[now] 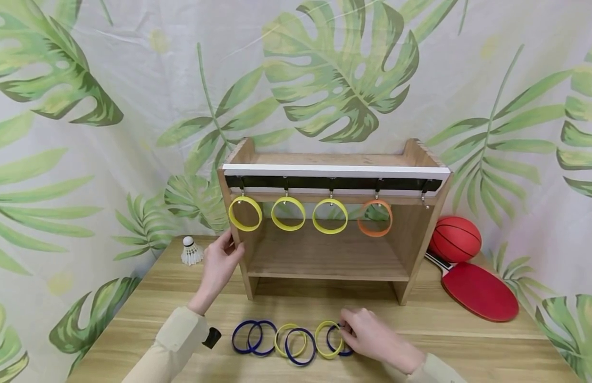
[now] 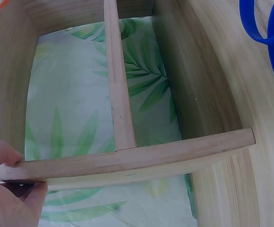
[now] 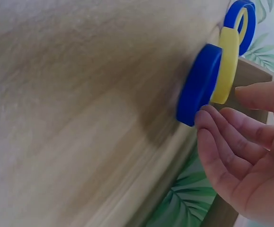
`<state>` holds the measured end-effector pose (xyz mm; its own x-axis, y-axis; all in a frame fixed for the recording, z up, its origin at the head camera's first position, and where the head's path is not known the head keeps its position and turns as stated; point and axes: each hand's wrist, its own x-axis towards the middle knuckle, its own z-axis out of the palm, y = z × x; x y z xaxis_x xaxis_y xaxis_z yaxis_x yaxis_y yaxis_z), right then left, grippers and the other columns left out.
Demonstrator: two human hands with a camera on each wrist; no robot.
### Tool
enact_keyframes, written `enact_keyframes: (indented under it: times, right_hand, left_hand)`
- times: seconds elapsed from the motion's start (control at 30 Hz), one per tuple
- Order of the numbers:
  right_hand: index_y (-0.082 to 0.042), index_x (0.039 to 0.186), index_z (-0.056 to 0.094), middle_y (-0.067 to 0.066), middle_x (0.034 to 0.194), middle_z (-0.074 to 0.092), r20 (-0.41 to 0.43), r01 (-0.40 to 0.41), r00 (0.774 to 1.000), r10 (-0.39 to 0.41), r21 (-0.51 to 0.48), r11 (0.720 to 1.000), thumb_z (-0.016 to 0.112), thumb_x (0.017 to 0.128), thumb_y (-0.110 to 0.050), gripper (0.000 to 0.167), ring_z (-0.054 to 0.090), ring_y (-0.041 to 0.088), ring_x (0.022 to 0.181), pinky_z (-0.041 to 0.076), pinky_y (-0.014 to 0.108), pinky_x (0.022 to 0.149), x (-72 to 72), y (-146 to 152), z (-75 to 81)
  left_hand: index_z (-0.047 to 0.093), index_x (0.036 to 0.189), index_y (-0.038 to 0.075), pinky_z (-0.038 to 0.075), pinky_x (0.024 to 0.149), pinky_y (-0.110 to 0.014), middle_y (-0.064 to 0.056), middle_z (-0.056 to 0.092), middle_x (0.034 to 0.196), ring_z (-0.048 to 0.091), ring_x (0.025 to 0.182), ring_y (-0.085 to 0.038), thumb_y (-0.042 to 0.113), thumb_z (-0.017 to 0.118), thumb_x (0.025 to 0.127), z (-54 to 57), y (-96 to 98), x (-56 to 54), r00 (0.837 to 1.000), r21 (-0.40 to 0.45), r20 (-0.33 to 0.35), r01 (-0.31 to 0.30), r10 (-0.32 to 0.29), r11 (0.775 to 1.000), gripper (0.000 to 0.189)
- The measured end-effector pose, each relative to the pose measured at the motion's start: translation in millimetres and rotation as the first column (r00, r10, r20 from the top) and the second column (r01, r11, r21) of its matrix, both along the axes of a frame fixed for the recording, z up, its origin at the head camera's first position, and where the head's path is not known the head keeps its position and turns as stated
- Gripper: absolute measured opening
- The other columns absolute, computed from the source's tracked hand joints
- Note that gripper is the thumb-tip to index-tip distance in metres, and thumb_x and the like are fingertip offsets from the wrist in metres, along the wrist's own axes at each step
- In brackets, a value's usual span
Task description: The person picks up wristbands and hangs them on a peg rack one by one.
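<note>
While my right hand [image 1: 374, 336] hangs low over the tabletop [image 1: 468, 346], its fingers bend loosely with the thumb apart, holding nothing; the fingertips meet or nearly meet the edge of a blue ring [image 3: 200, 85], too close to judge. That ring lies just left of the hand, at the right end of a row. A yellow ring [image 3: 228, 66] overlaps it and stands in the way on its left, and my fingers partly hide it in the head view. Farther left lie a second yellow ring [image 1: 276, 340], overlapped by another blue ring [image 1: 301, 364], then an overlapping pair of blue rings [image 1: 233, 338]. Beyond the row, my left hand [image 1: 222, 259] grips the left side panel of a wooden rack [image 1: 329, 252]. Three yellow hanging rings [image 1: 245, 230] and an orange ring [image 1: 375, 234] hang from its hooks [image 1: 424, 199]. Left of the rack stands a shuttlecock [image 1: 192, 252]; to its right, a red ball [image 1: 456, 239] rests just behind a red paddle [image 1: 482, 292].
</note>
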<state>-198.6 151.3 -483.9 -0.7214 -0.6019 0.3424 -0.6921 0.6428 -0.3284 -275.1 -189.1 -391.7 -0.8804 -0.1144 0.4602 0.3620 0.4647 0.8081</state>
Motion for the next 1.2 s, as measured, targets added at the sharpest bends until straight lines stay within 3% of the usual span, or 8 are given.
enact_keyframes:
  times: [0.17, 0.37, 0.63, 0.77, 0.9, 1.03, 1.2]
  right_hand:
    - [-0.007, 0.082, 0.062, -0.001, 0.073, 0.069, 0.039, -0.015, 0.999, 0.015, -0.006, 1.000, 0.070, 0.084, -0.001, 0.010, 0.055, -0.006, 0.062, 0.045, 0.007, 0.052, -2.0, -2.5, -1.5]
    - [-0.006, 0.084, 0.063, 0.000, 0.074, 0.071, 0.061, -0.026, 0.998, 0.028, -0.035, 0.999, 0.069, 0.082, 0.003, 0.011, 0.059, -0.004, 0.064, 0.047, 0.007, 0.054, -2.2, -4.6, 0.6]
    - [-0.005, 0.085, 0.063, 0.002, 0.075, 0.070, 0.093, -0.060, 0.993, 0.072, -0.123, 0.991, 0.069, 0.081, 0.006, 0.013, 0.059, -0.003, 0.066, 0.049, 0.008, 0.056, -0.5, -6.6, 2.8]
    - [-0.005, 0.087, 0.063, 0.001, 0.075, 0.069, 0.100, -0.069, 0.991, 0.089, -0.185, 0.980, 0.071, 0.079, 0.006, 0.015, 0.057, -0.004, 0.067, 0.050, 0.009, 0.056, 0.6, -8.0, 3.2]
    - [-0.006, 0.088, 0.062, 0.000, 0.078, 0.067, 0.125, -0.067, 0.987, 0.098, -0.229, 0.971, 0.070, 0.079, 0.005, 0.016, 0.056, -0.005, 0.069, 0.052, 0.011, 0.057, 4.1, -11.4, 8.5]
    - [-0.007, 0.086, 0.061, 0.000, 0.078, 0.063, 0.067, -0.083, 0.992, 0.103, -0.256, 0.963, 0.070, 0.078, 0.007, 0.018, 0.055, -0.005, 0.069, 0.052, 0.011, 0.056, 7.4, -13.6, 17.8]
    - [-0.008, 0.085, 0.061, 0.000, 0.078, 0.061, -0.044, -0.112, 0.994, 0.104, -0.270, 0.956, 0.070, 0.076, 0.009, 0.021, 0.055, -0.004, 0.070, 0.052, 0.011, 0.056, 11.1, -6.6, 41.2]
  left_hand:
    - [0.064, 0.125, 0.000, 0.060, 0.091, -0.033, -0.024, 0.069, 0.120, 0.067, 0.113, -0.032, 0.000, 0.060, 0.092, -0.2, -0.1, -0.4, 1.000, 0.005, 0.009, 0.004, -0.004, 1.000, 0.034]
    - [0.066, 0.122, 0.001, 0.058, 0.087, -0.021, -0.021, 0.071, 0.118, 0.068, 0.112, -0.030, 0.001, 0.061, 0.091, 1.0, 0.1, 0.2, 1.000, -0.008, 0.010, -0.012, 0.012, 1.000, 0.031]
    - [0.063, 0.128, 0.000, 0.058, 0.095, -0.036, -0.023, 0.069, 0.121, 0.067, 0.115, -0.031, 0.000, 0.060, 0.091, 0.3, 0.0, -0.4, 1.000, 0.010, 0.014, -0.004, 0.004, 1.000, 0.038]
    - [0.067, 0.117, 0.001, 0.059, 0.092, -0.030, -0.022, 0.071, 0.116, 0.068, 0.112, -0.027, 0.000, 0.060, 0.091, 1.5, 1.2, 0.4, 1.000, 0.000, 0.007, -0.018, 0.018, 1.000, 0.027]
    - [0.067, 0.115, 0.001, 0.058, 0.090, -0.025, -0.021, 0.071, 0.115, 0.068, 0.112, -0.026, 0.001, 0.060, 0.091, 2.3, 2.0, 1.4, 1.000, 0.004, 0.007, -0.016, 0.016, 1.000, 0.025]
    - [0.065, 0.125, 0.001, 0.059, 0.092, -0.030, -0.022, 0.070, 0.118, 0.067, 0.114, -0.029, 0.001, 0.060, 0.091, 2.1, 1.0, 2.0, 1.000, 0.016, 0.012, -0.002, 0.002, 1.000, 0.034]
    - [0.067, 0.120, 0.002, 0.059, 0.091, -0.027, -0.022, 0.071, 0.116, 0.068, 0.113, -0.030, 0.000, 0.060, 0.091, 2.4, 1.7, 2.0, 1.000, 0.009, 0.005, -0.007, 0.007, 1.000, 0.030]
